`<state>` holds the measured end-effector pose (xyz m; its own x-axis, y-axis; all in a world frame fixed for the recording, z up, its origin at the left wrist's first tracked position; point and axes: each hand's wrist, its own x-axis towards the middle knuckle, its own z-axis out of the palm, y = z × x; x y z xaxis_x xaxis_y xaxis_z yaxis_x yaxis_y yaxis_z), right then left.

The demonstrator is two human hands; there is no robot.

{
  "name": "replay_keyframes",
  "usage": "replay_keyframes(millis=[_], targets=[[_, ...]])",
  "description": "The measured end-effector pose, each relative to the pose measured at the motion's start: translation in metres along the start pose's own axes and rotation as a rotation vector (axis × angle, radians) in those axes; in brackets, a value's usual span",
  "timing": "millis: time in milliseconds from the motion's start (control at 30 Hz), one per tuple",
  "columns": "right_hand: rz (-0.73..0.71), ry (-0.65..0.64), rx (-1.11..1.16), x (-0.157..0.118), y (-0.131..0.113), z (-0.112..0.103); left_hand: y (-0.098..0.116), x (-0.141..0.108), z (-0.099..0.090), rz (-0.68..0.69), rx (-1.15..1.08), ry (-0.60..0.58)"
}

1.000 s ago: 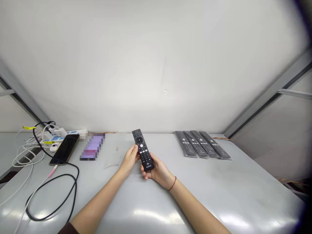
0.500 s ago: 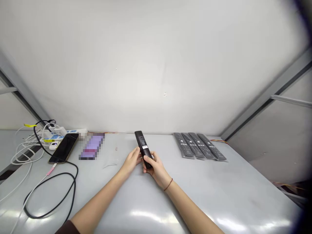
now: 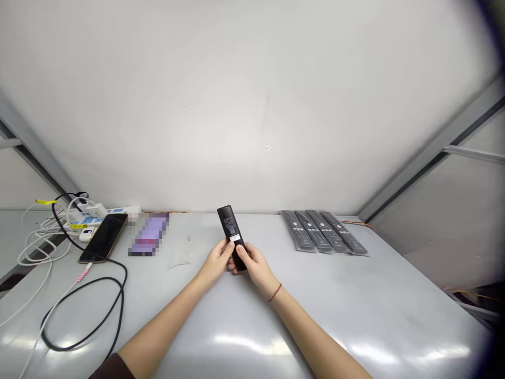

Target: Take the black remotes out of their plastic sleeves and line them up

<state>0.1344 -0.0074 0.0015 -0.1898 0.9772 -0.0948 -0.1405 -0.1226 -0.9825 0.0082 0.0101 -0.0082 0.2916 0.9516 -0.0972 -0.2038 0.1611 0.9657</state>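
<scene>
While in your hands, black remote control [image 3: 230,223]: lower centre of the frame, tilted a little from upright, back face toward you, white label [image 3: 235,238] showing, lower end hidden behind your fingers.
Left hand [image 3: 216,261]: narrow grip, fingers closed against the remote's side at the label's lower edge.
Right hand [image 3: 252,263]: narrow grip, fingers curled round the remote's lower end; thin dark red cord bracelet [image 3: 275,292] at the wrist.
Handling note: your hold sits low on the body, leaving the label and upper half uncovered; light, even pressure from both hands suits this.
Nearby stock: four remote controls in plastic sleeves [image 3: 323,231], side by side at upper right of the grey table [image 3: 355,316], well apart from your hands.
Left of your hands: scrap of clear plastic film [image 3: 179,261], pixelated purple item [image 3: 149,234], black smartphone [image 3: 103,238].
Upper left corner: power strip [image 3: 118,213], white cables [image 3: 39,252].
Lower left: looped black cable [image 3: 123,300].
</scene>
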Motion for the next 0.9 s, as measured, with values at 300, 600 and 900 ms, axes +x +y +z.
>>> replay_keyframes(millis=[300,600,900], targets=[[0.165,-0.03,0.044,-0.003,-0.014,-0.002,0.013,0.001,-0.004,0.106,0.005,0.088],[-0.097,0.141,-0.605,-0.001,-0.006,-0.014,0.02,0.004,-0.027,0.074,0.677,0.27],[-0.326,0.199,-1.042,0.008,0.008,-0.024,0.024,-0.003,-0.029,0.113,1.227,0.277]])
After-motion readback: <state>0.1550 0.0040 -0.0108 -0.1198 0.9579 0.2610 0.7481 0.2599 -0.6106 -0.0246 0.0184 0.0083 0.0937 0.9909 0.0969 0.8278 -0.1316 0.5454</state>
